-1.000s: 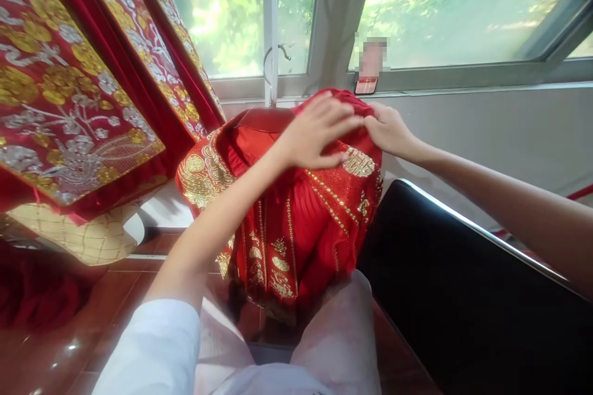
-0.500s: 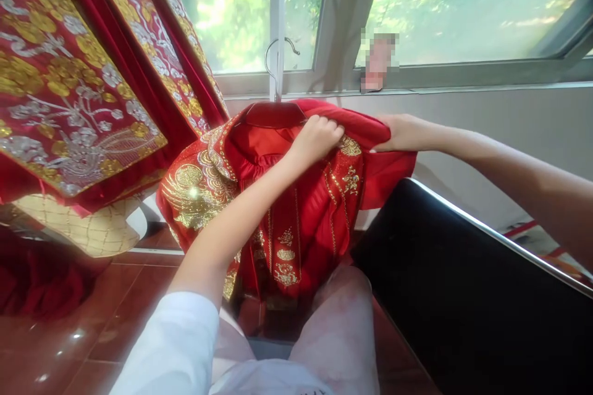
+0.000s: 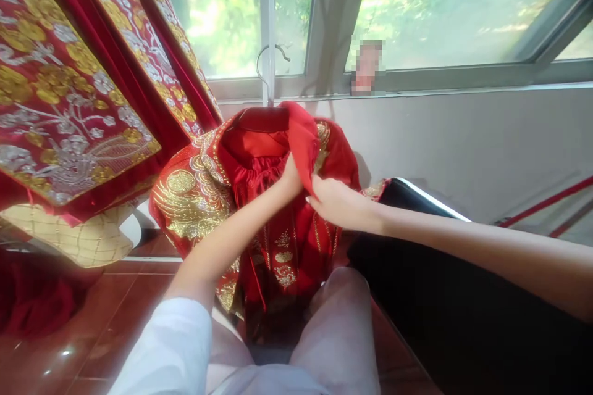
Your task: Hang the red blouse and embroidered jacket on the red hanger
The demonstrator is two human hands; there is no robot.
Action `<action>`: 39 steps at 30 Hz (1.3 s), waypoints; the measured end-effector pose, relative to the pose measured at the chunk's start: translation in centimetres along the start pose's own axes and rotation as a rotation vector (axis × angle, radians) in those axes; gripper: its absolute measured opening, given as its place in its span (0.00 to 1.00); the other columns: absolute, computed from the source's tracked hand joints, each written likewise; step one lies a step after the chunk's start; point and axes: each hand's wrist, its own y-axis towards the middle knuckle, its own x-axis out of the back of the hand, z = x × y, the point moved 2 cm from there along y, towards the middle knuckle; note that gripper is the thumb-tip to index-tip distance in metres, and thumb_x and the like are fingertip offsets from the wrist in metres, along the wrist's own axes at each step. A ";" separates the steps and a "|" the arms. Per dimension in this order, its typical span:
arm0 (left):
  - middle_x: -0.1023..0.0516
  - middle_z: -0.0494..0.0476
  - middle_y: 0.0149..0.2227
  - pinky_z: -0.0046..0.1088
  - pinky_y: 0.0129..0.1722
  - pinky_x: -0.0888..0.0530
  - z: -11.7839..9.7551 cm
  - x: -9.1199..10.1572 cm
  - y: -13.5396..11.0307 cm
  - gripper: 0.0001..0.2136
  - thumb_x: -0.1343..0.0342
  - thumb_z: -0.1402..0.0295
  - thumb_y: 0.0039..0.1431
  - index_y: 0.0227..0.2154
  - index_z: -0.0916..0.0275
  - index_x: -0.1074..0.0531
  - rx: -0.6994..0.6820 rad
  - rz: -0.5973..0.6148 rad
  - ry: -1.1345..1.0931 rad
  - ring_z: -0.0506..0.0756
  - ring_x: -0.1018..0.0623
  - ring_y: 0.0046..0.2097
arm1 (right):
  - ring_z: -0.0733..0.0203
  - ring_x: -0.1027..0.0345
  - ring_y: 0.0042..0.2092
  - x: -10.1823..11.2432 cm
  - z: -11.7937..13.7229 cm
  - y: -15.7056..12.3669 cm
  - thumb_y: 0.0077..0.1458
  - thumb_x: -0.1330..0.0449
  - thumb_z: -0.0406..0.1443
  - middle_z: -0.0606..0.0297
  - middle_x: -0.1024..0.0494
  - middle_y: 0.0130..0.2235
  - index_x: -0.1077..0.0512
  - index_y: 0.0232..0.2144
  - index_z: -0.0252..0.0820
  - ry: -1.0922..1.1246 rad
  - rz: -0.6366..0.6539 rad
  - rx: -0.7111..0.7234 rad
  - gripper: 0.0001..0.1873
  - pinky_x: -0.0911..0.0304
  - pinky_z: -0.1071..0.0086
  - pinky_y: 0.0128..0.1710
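Note:
A red jacket (image 3: 338,142) with gold embroidery hangs on a dark hanger (image 3: 262,120) with a metal hook. Its collar is spread around a gathered red garment (image 3: 252,173) inside. The jacket's right-side front edge is turned over, showing plain red lining (image 3: 303,142). My right hand (image 3: 336,200) pinches the lower end of this folded edge between thumb and fingers. My left hand (image 3: 293,178) is right beside it, against the fold; its fingers are hidden behind the fabric.
A black panel with a bright metal rim (image 3: 417,271) stands at the right. Red garments with gold and silver embroidery (image 3: 78,74) hang at the left above a cream checked cloth (image 3: 69,231). Behind the jacket are a pale wall (image 3: 426,136) and windows.
My right hand has moved left and down from the jacket's shoulder, bringing the front edge over with it. My left hand has slid lower, its fingers now behind the fold.

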 end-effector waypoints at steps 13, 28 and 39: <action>0.32 0.65 0.59 0.46 0.60 0.38 6.2 17.6 -12.4 0.29 0.47 0.55 0.56 0.59 0.62 0.38 0.453 -0.199 0.369 0.67 0.34 0.60 | 0.40 0.41 0.59 3.7 -9.7 7.2 0.55 0.49 0.57 0.50 0.32 0.58 0.37 0.58 0.41 0.283 -0.483 0.302 0.37 0.45 0.49 0.57; 0.27 0.77 0.47 0.42 0.42 0.30 6.1 10.3 -16.9 0.28 0.58 0.52 0.61 0.53 0.72 0.37 0.814 -0.068 0.556 0.70 0.27 0.49 | 0.51 0.32 0.35 2.7 -9.8 7.1 0.40 0.37 0.47 0.56 0.24 0.34 0.30 0.35 0.39 0.210 -0.255 0.085 0.22 0.38 0.63 0.35; 0.22 0.70 0.35 0.34 0.30 0.35 8.2 10.1 -15.7 0.26 0.63 0.50 0.62 0.39 0.66 0.28 0.840 0.041 0.525 0.68 0.21 0.37 | 0.41 0.30 0.50 2.4 -9.0 6.1 0.45 0.38 0.43 0.59 0.22 0.49 0.35 0.59 0.43 0.400 -0.291 0.179 0.37 0.37 0.56 0.49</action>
